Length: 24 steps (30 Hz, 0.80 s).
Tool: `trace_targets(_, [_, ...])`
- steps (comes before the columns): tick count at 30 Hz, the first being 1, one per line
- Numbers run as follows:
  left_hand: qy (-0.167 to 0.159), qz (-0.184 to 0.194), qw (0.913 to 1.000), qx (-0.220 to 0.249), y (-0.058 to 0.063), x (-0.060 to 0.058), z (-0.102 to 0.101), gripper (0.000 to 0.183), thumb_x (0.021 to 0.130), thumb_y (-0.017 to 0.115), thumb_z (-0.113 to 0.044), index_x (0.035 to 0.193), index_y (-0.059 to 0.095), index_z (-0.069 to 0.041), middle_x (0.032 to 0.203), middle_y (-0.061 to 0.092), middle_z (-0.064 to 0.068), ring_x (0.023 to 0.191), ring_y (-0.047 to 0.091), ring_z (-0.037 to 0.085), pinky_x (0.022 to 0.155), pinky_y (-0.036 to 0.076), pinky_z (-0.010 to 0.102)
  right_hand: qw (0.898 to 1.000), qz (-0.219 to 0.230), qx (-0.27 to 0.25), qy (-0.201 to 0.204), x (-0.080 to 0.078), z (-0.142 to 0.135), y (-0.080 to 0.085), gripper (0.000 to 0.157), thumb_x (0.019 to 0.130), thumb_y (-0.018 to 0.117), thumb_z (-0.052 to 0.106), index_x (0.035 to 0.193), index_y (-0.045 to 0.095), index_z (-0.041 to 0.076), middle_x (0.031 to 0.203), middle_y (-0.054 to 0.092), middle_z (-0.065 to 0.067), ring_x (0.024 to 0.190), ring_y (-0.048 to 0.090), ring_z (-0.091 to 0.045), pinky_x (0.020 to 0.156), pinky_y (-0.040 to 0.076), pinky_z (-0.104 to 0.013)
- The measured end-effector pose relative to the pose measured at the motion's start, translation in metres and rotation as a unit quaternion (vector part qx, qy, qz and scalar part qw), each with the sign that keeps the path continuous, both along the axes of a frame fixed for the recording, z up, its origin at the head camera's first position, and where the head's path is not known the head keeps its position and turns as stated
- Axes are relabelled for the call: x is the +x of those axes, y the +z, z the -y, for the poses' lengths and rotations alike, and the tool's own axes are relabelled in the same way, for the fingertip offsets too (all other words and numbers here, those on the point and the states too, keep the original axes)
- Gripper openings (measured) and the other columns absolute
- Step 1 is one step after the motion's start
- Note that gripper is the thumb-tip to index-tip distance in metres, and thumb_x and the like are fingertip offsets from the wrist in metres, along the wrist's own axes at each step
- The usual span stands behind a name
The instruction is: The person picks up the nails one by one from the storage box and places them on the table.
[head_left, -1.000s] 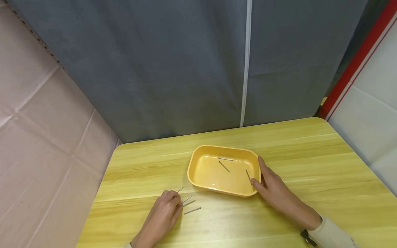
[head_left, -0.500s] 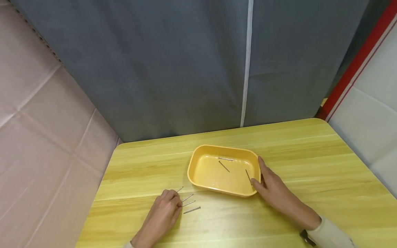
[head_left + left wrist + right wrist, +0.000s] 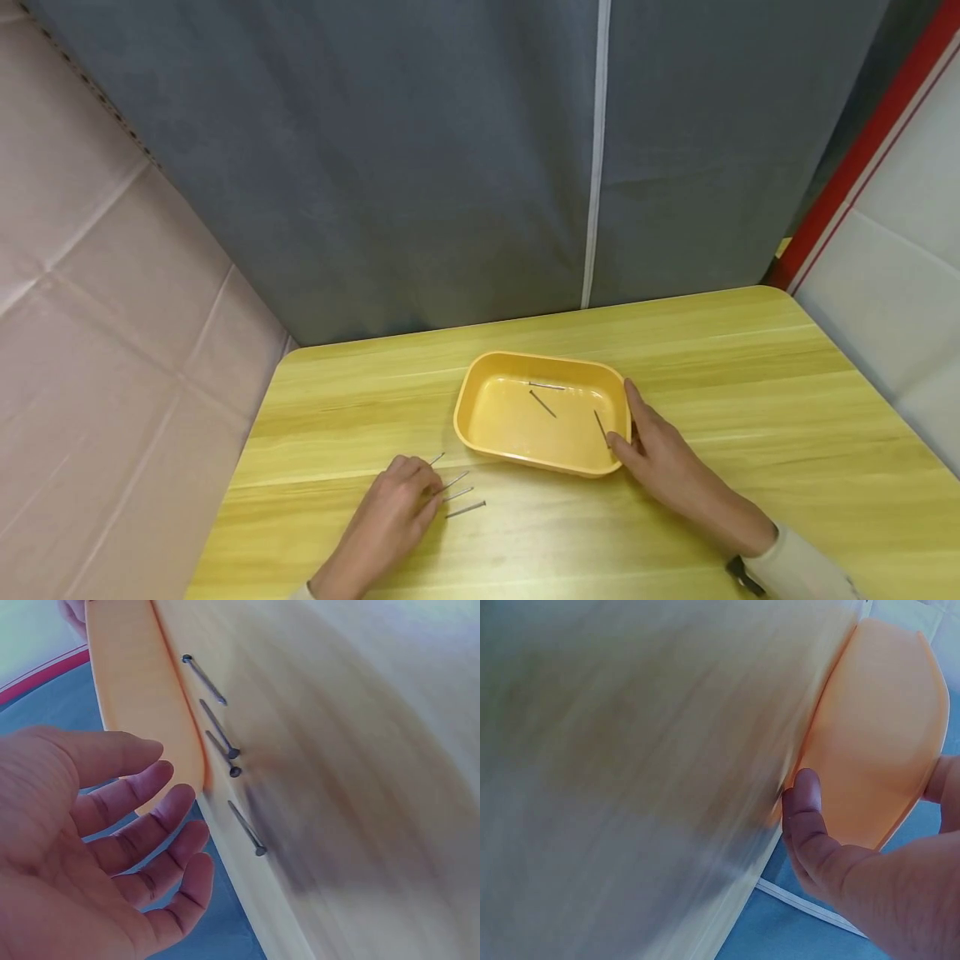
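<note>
Several steel nails lie in a loose row on the table, the nearest one (image 3: 466, 509) in the head view. Over them my left hand (image 3: 393, 508) hovers with loosely bent fingers. In the left wrist view its fingers (image 3: 139, 847) hold nothing and stay apart from the nails, including the lowest nail (image 3: 247, 829). A yellow plastic tray (image 3: 498, 425) with 3 nails inside stands to the right of that row. My right hand (image 3: 667, 458) grips the tray's right end, thumb over the rim and fingers along the outer wall (image 3: 877, 727).
The wood-grain table (image 3: 750, 400) has rounded far corners. A grey curtain (image 3: 375, 183) hangs behind its far edge. Pale panels stand at the left (image 3: 112, 375) and right (image 3: 907, 275), with a red strip (image 3: 862, 158) on the right one.
My left hand has shifted slightly left, and its fingers have loosened a little over the nails. The right hand, the tray and the nails look unmoved.
</note>
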<state>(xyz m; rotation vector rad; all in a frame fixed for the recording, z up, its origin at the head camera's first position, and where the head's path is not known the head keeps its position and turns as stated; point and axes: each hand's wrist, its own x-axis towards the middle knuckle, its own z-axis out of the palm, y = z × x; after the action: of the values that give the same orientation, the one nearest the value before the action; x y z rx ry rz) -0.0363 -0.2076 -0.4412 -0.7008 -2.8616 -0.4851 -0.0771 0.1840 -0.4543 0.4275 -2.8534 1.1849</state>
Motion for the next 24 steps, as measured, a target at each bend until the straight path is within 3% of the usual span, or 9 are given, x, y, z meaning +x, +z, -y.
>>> trace_targets(15, [0.055,0.029,0.9968,0.05,0.01,-0.002,-0.009,0.009,0.088,0.077,-0.018,0.096,0.074,-0.019,0.098,0.064,-0.015,0.093,0.054,0.001,0.076,0.054,0.023,1.0,-0.001,-0.003,0.001,0.0,0.001,0.001,0.084,0.102,0.06,0.029,0.16,0.007,-0.002,0.139,0.049,-0.023,0.096,0.055,-0.018,0.079,0.05,-0.028])
trace_targets(24, [0.04,0.006,0.9964,0.075,0.018,-0.01,-0.015,0.019,0.087,0.08,-0.015,0.102,0.071,-0.024,0.103,0.065,-0.016,0.098,0.056,0.001,0.078,0.054,0.025,1.0,-0.001,-0.002,-0.004,0.0,0.001,0.002,0.084,0.102,0.061,0.027,0.16,0.007,-0.002,0.124,0.055,-0.018,0.087,0.053,-0.015,0.074,0.048,-0.025])
